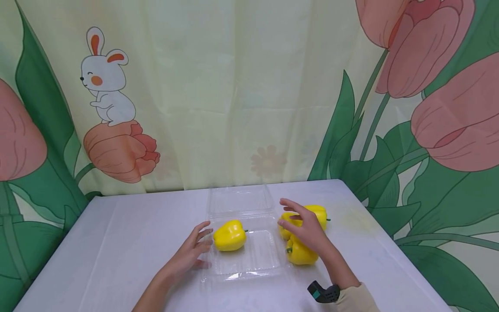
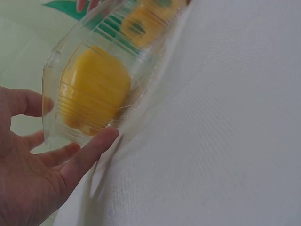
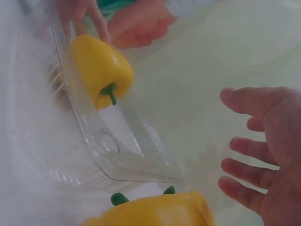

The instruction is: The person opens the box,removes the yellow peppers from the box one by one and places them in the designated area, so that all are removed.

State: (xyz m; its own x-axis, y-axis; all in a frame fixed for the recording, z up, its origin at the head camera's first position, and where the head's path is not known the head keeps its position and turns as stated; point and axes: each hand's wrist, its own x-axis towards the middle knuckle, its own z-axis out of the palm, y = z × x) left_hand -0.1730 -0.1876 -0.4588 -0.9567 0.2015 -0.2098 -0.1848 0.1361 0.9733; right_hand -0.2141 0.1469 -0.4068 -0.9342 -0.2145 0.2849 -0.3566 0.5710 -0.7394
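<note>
All views onto clear container (image 1: pixel 265 249)

Pale fabric backdrop (image 1: pixel 234 86), printed white rabbit (image 1: pixel 109 78), pink tulips (image 1: pixel 422 56), green leaves (image 1: pixel 43 86), white-covered table (image 1: pixel 128 234) in front

Yellow peppers (image 1: pixel 230 235): smooth, glossy
Clear container (image 1: pixel 266 250): shiny, ridged plastic
Table cover (image 1: pixel 117 251): matt woven cloth
Backdrop (image 1: pixel 195 86): creased fabric
</note>
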